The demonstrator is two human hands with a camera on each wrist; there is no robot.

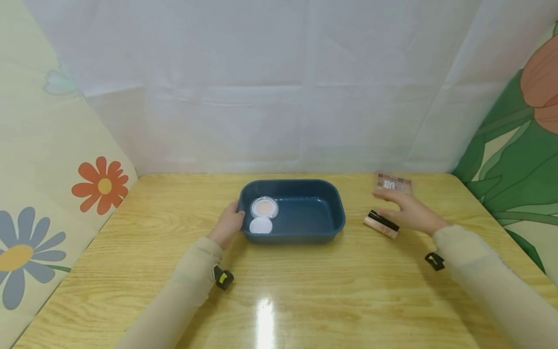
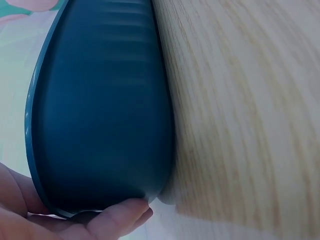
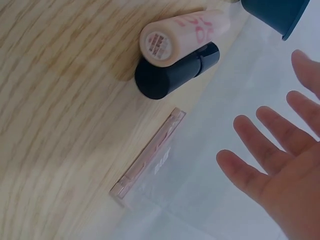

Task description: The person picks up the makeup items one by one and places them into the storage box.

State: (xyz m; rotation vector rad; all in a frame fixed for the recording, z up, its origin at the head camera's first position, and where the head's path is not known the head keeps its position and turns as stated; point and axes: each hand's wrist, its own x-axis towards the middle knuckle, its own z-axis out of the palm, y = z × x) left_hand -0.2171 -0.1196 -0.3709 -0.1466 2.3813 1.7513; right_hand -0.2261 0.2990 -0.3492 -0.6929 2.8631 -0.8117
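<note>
My left hand (image 1: 228, 225) grips the left end of a dark blue rectangular basin (image 1: 301, 239), thumb over the rim; in the left wrist view its fingers (image 2: 117, 218) curl round that end wall. Inside the basin, at the left, lies a round compact with a pale pink pan (image 1: 264, 207), with a white round disc (image 1: 260, 225) just in front of it. To the right, my right hand (image 1: 409, 212) hovers with spread fingers and holds nothing. Below it, a pale pink tube (image 3: 187, 37) and a black tube (image 3: 167, 77) lie side by side on the table.
A flat pinkish makeup palette (image 1: 394, 184) lies behind the right hand, near the back edge of the wood-grain table (image 1: 331, 291). A white cloth (image 1: 244, 121) hangs behind the table, with flower-printed cloth at both sides.
</note>
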